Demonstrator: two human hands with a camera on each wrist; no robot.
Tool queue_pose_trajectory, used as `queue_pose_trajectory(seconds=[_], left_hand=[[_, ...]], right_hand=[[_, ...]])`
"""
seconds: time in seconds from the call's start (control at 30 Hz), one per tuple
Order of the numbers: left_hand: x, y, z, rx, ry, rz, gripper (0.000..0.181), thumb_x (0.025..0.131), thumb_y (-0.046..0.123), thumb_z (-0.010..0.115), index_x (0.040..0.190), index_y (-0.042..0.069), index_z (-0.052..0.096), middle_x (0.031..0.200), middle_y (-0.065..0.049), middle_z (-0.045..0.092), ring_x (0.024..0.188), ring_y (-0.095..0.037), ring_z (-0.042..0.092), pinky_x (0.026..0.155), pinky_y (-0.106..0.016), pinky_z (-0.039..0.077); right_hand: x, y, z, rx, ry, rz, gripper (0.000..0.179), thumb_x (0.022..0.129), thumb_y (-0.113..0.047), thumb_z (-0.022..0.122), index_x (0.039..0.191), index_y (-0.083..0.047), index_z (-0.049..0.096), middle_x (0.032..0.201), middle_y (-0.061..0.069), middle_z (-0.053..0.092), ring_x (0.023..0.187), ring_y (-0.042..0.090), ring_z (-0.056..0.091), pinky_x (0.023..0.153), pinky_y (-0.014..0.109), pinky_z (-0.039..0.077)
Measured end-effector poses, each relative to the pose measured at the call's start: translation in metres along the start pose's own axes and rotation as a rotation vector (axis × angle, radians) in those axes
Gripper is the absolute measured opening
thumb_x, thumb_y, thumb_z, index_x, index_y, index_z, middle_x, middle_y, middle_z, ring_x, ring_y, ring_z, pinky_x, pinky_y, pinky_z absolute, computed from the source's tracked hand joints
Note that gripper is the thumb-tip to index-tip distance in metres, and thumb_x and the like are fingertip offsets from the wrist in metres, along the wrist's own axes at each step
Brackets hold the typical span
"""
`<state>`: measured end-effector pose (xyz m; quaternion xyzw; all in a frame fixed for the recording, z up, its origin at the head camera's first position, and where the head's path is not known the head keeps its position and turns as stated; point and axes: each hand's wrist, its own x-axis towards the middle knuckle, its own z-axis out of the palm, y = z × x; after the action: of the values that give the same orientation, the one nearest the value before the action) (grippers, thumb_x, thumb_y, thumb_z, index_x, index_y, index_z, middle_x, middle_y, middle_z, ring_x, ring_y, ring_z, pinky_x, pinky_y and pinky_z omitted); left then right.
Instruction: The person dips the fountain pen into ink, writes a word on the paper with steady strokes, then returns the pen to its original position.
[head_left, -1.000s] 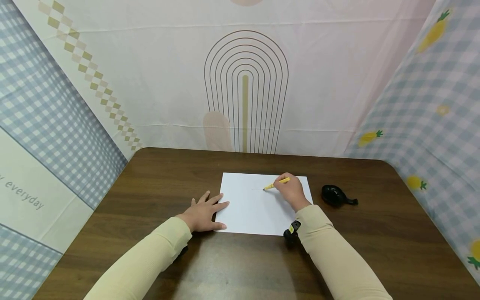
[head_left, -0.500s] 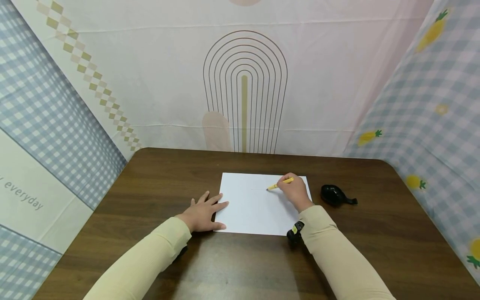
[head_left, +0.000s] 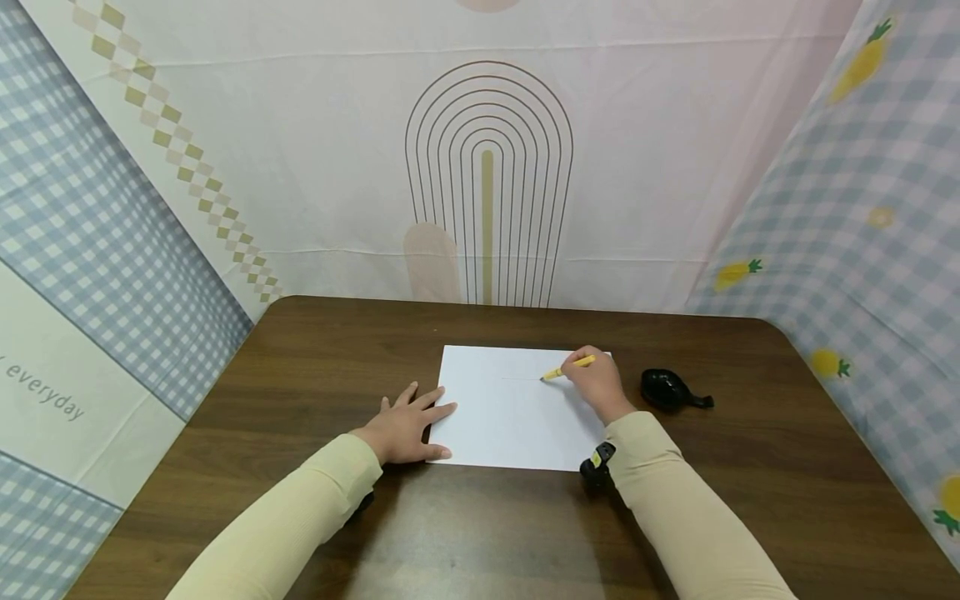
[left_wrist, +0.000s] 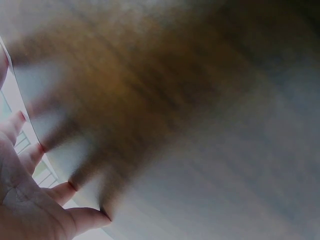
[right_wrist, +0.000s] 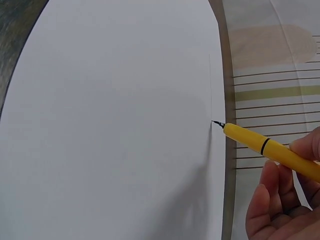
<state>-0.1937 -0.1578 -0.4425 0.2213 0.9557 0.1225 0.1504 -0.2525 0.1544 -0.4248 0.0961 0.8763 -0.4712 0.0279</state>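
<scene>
A white sheet of paper (head_left: 510,412) lies on the dark wooden table (head_left: 300,367). My right hand (head_left: 596,382) pinches a yellow pen (head_left: 568,367) whose tip touches the sheet at the end of a faint thin line. The right wrist view shows the pen (right_wrist: 265,147) close up, its nib on the paper (right_wrist: 110,125) at the end of the line. My left hand (head_left: 408,425) rests flat with spread fingers on the sheet's left edge and the table. In the left wrist view the fingers (left_wrist: 60,192) press on a blurred surface.
A black glossy object (head_left: 670,389) with a small tail lies on the table just right of the paper. Patterned cloth walls (head_left: 487,183) close in the table at the back and on both sides. A small black device (head_left: 597,467) sits on the right wrist.
My right hand has slid the pen to the right across the sheet, lengthening the faint line. My left hand has stayed put.
</scene>
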Motion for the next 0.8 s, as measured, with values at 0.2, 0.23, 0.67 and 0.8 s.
queue_pose_trajectory(seconds=[0.2,0.23,0.67,0.8], left_hand=[[-0.001,0.001,0.0,-0.002,-0.004,0.004,0.072,0.086,0.054,0.065,0.149,0.026,0.041,0.159,-0.004,0.024,0.145,-0.045,0.01,0.101,-0.076,0.016],[-0.001,0.001,0.0,-0.002,-0.006,0.004,0.073,0.087,0.054,0.065,0.149,0.026,0.04,0.159,-0.004,0.024,0.145,-0.045,0.009,0.102,-0.076,0.016],[-0.001,0.002,0.0,-0.002,-0.008,-0.003,0.074,0.086,0.054,0.065,0.149,0.027,0.039,0.16,-0.003,0.023,0.145,-0.044,0.009,0.102,-0.075,0.016],[-0.002,0.002,-0.001,-0.007,-0.012,-0.003,0.074,0.086,0.054,0.065,0.15,0.026,0.039,0.16,-0.004,0.022,0.145,-0.044,0.009,0.102,-0.076,0.015]], right_hand=[[0.0,0.003,-0.004,0.0,-0.002,0.023,0.015,0.089,-0.015,0.057,0.099,-0.004,0.062,0.1,0.012,0.059,0.078,0.019,0.049,0.063,0.027,0.041],[0.0,0.003,-0.005,0.001,0.0,0.027,0.015,0.089,-0.015,0.057,0.099,-0.004,0.062,0.1,0.012,0.059,0.078,0.02,0.049,0.063,0.027,0.041],[-0.001,0.007,-0.014,-0.008,0.01,0.035,0.015,0.09,-0.016,0.058,0.099,-0.004,0.061,0.097,0.011,0.058,0.077,0.02,0.048,0.062,0.027,0.041],[0.0,0.009,-0.016,-0.006,0.013,0.039,0.015,0.09,-0.016,0.058,0.099,-0.005,0.061,0.098,0.011,0.058,0.076,0.019,0.048,0.061,0.027,0.041]])
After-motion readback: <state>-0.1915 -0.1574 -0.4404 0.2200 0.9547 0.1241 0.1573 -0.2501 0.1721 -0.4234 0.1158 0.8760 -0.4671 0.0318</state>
